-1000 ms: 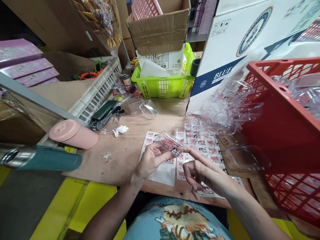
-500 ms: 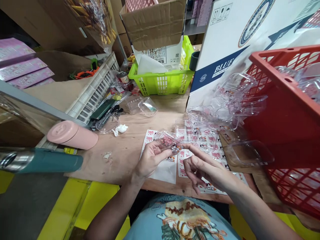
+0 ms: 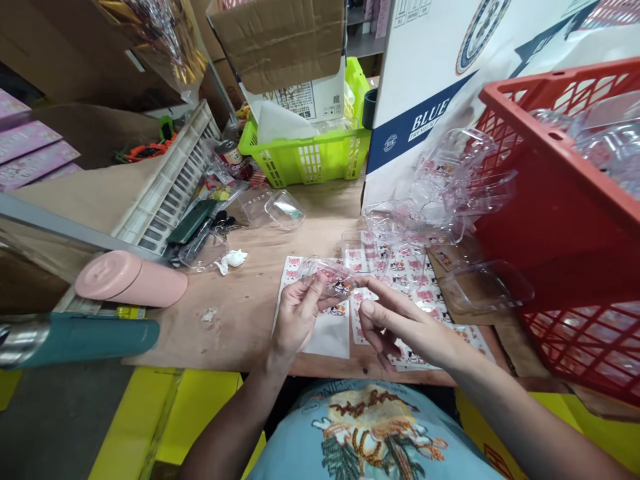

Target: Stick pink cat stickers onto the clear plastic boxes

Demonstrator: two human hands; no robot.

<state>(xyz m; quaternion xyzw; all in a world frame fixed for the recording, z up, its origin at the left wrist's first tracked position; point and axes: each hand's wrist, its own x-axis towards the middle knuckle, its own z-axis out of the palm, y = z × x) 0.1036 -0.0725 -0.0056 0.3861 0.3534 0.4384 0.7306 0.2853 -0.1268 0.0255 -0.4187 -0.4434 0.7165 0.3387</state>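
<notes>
My left hand (image 3: 296, 317) is closed on a clear plastic tray (image 3: 334, 273), with the thumb on top. A pink-lettered cat sticker (image 3: 343, 287) shows on the tray. The extended index finger of my right hand (image 3: 395, 320) touches or nearly touches the tray's right edge. Its other fingers curl loosely, with nothing visible in them. Below my left hand lies a partly used sticker sheet (image 3: 325, 343), showing bare white backing. Another sticker sheet (image 3: 423, 297) with pink and cat prints is under and beyond my right hand.
Clear plastic trays (image 3: 425, 213) pile up against a white carton (image 3: 425, 80). A red basket (image 3: 560, 220) of more trays stands at the right, a green basket (image 3: 310, 157) at the back. A pink tumbler (image 3: 135, 279) and teal bottle (image 3: 100, 339) lie on the left.
My left thumb has shifted up across the tray toward the lettering. The right index finger stays at the tray's right edge. The head view has shifted slightly, moving the surroundings left in the picture.
</notes>
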